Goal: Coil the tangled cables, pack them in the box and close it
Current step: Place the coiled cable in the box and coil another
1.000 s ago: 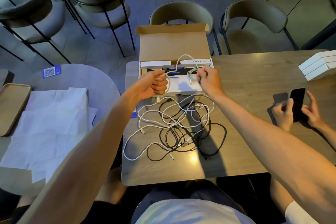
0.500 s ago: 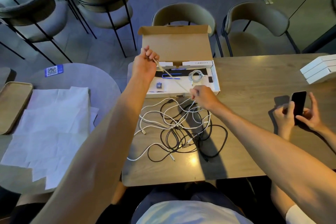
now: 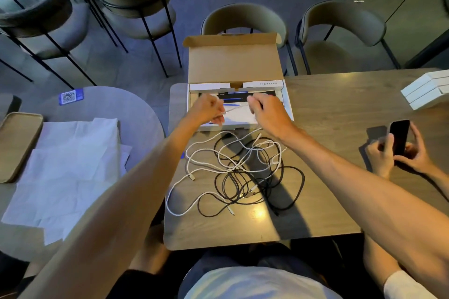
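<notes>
One white cable [image 3: 237,109] stretches above the open box [image 3: 233,63], the tangle [image 3: 243,172] of black and white leads just beside it on the surface [image 3: 328,116]. The left hand [image 3: 206,110] pinches it in a narrow grip; the right hand [image 3: 269,114] hides its grip. Coiling seems barely begun; next, slack must be drawn free and looped.

The brown table [image 3: 328,109] in front of me has a messy pile of white and black cables [image 3: 243,170] in the middle. Just behind the pile sits the box [image 3: 233,63] with its lid standing open. A stack of flat white boxes [image 3: 425,92] lies far to my right. On my left, a round table [image 3: 109,104] holds big paper sheets [image 3: 73,165], a tray [image 3: 17,145] and a blue sticker [image 3: 70,97].
</notes>
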